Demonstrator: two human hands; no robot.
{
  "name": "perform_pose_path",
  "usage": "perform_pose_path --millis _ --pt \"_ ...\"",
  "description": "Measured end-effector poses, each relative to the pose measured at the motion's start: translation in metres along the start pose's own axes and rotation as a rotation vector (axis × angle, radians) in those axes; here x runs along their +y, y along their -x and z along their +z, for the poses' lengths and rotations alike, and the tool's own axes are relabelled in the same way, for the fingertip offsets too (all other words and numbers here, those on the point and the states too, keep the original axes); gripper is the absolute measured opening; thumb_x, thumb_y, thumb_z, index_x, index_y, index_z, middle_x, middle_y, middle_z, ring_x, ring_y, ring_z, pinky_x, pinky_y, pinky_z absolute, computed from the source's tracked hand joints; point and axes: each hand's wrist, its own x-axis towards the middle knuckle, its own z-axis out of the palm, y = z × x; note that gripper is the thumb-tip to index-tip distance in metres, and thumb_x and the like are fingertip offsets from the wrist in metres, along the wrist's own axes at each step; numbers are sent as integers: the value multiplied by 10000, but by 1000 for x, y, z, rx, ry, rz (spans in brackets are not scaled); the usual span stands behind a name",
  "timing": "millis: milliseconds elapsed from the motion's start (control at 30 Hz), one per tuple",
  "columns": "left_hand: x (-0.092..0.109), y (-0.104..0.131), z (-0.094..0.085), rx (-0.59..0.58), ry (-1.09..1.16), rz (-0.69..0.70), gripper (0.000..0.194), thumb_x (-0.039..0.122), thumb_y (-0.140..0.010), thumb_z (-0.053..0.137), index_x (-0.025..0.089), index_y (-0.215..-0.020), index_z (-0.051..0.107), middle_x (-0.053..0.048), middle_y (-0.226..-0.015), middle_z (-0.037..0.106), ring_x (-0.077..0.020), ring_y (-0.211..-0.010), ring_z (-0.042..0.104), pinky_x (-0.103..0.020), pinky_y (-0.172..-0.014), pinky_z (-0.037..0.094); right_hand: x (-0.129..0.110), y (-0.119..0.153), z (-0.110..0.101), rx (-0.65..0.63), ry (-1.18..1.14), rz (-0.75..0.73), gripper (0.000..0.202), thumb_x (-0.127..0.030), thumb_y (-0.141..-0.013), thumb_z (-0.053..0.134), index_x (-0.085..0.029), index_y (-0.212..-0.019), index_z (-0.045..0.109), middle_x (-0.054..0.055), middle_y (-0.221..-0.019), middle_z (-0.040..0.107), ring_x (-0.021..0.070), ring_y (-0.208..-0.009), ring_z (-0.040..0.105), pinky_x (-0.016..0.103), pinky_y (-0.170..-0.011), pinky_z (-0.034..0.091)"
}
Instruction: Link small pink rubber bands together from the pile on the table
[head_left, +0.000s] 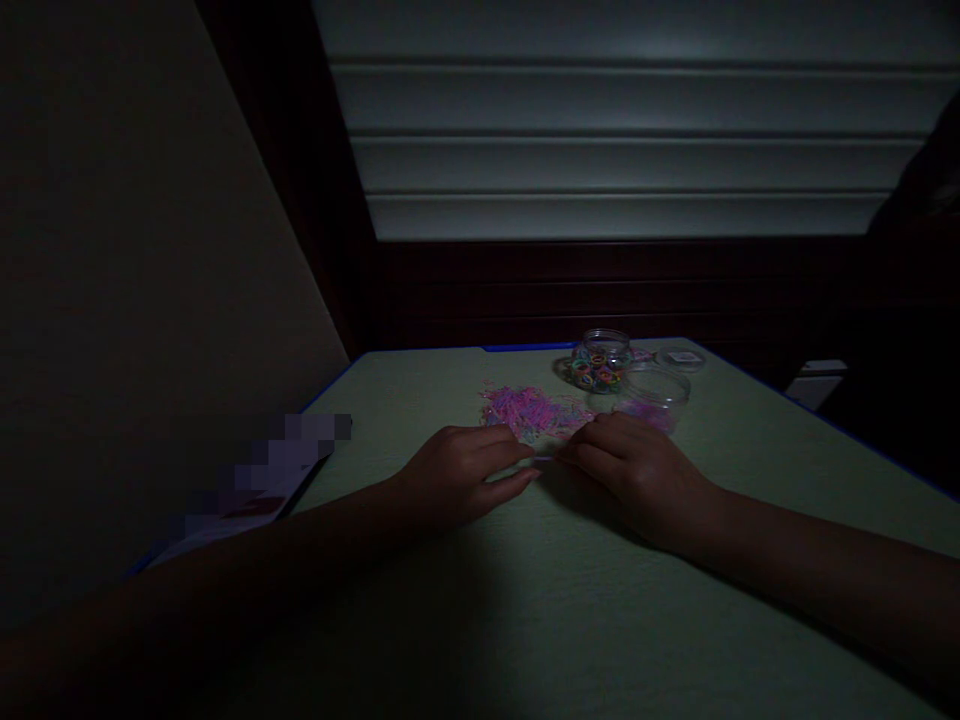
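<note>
A heap of small pink, purple and bluish bands (529,408) lies loose on the pale green table (525,600). Just in front of it, a thin light strand (544,458) spans the gap between my two hands. My left hand (476,470) pinches toward the strand's left end, thumb and fingers close together. At the right end, my right hand (626,470) has its fingers closed and curled down near the tabletop. Behind my right hand stands a clear jar (656,390) with some pink bands inside, its lower part partly hidden by that hand.
A second clear jar (600,360) holding multicoloured rings stands farther back. Right of it lies a clear round lid (682,358) with a label. A flat, partly blurred object (259,490) is at the table's left edge. Slatted panels rise behind the table.
</note>
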Motion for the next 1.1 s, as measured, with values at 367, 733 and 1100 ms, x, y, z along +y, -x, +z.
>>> perform_pose_path --millis 367,733,1100 --pt "0 -1 1 8 -33 31 195 238 -839 436 140 -924 581 -50 -800 588 -111 -717 538 -229 -625 423 0 0 -3 22 9 -30 141 -171 -809 472 -140 -843 606 53 -746 554 156 -699 442 285 -642 325" --pt "-1 0 -1 -37 -26 38 216 208 -853 403 143 -971 571 -50 -811 594 -111 -735 544 -219 -650 430 0 0 -3 5 -29 -12 147 -169 -812 468 -143 -856 606 64 -768 565 160 -739 465 281 -666 338" --pt "-1 0 -3 -56 -43 16 209 207 -850 401 139 -927 582 -44 -784 589 -106 -713 537 -214 -634 417 1 0 -1 -3 -108 60 188 -175 -807 479 -152 -966 575 66 -824 568 163 -763 486 279 -676 363"
